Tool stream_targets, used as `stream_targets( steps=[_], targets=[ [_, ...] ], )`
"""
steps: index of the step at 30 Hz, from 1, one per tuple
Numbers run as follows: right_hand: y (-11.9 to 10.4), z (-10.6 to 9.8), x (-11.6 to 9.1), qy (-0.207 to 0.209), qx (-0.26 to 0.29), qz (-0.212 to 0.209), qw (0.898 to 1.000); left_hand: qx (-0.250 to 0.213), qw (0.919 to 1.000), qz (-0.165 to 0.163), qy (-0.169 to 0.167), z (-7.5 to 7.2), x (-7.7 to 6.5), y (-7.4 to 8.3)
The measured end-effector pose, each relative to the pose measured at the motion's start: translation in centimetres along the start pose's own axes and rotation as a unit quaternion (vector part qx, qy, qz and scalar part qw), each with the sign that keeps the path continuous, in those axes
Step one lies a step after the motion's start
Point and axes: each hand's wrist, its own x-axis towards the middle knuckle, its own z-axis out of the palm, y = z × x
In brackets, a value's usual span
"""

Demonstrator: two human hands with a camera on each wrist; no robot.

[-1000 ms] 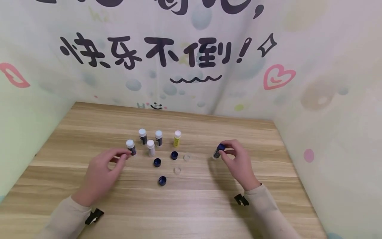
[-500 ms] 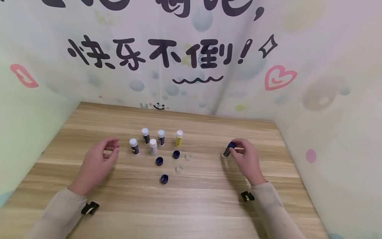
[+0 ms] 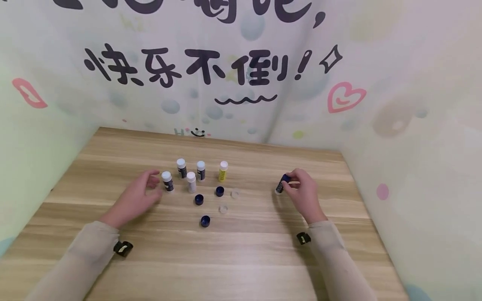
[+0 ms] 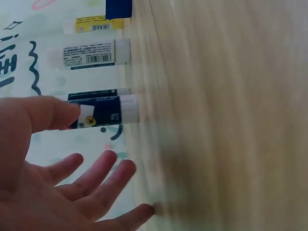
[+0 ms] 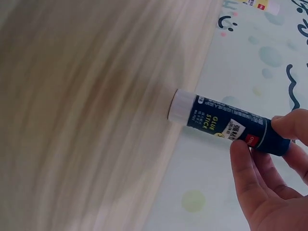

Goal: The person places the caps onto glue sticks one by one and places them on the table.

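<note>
Right hand (image 3: 304,195): grip closed around the blue end of the glue stick (image 3: 279,187), which tilts white end down between the clear rings (image 3: 235,193) and the right edge of the bench (image 3: 248,259), with room on both sides. Left hand (image 3: 134,198): grip spread, holding nothing, just beside the leftmost stick (image 3: 167,182); contact cannot be told. Four other sticks (image 3: 223,172) stand rightward, three blue caps (image 3: 205,221) in front

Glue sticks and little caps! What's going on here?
A person's right hand holds a blue-topped glue stick, over to the right. The left hand is open beside a white-topped dark stick. Four more sticks stand nearby, one of them yellow. Three blue caps and two clear round pieces lie on the table.
</note>
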Motion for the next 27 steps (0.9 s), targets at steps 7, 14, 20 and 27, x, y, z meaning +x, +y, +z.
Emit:
stream_targets(
  steps=[7,14,20,27],
  targets=[
    [-0.9,0.4,0.2,-0.008,-0.002,0.005,1.0,0.008,0.9995,-0.013,-0.027,0.2,-0.7,-0.6],
    [-1.6,0.3,0.1,-0.009,-0.011,0.018,1.0,0.007,0.9998,-0.015,-0.012,1.0,-0.9,-1.0],
    [-2.1,0.3,-0.2,0.009,-0.011,0.019,1.0,-0.009,0.9997,-0.02,0.006,1.6,-0.4,-0.9],
    [-2.3,1.2,-1.1,0.028,-0.008,0.028,0.999,-0.007,0.9995,-0.031,0.003,1.2,-1.2,-0.8]
  ],
)
